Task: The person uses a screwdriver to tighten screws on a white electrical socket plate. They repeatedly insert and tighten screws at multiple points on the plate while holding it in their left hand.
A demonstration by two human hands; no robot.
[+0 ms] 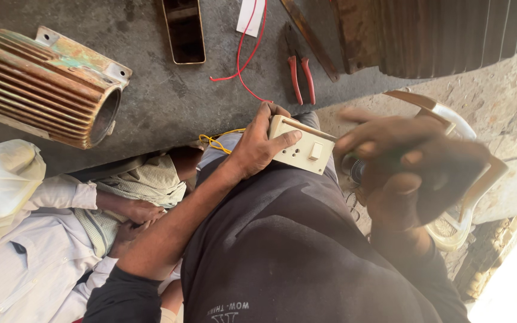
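We hold a cream switch box [302,148] against our dark-trousered thigh [282,239], just below the edge of the grey workbench [169,96]. Our left hand [260,143] grips its left end, thumb over the top and fingers across the face. Our right hand [411,170] hovers blurred just beside the box's right end; we cannot tell whether it grips anything. Yellow wire [213,142] curls beside our left hand. On the bench lie red-handled pliers [300,75], red wire [248,54] and a ribbed motor housing [46,87]. Another person in a white shirt [31,257] sits at our left.
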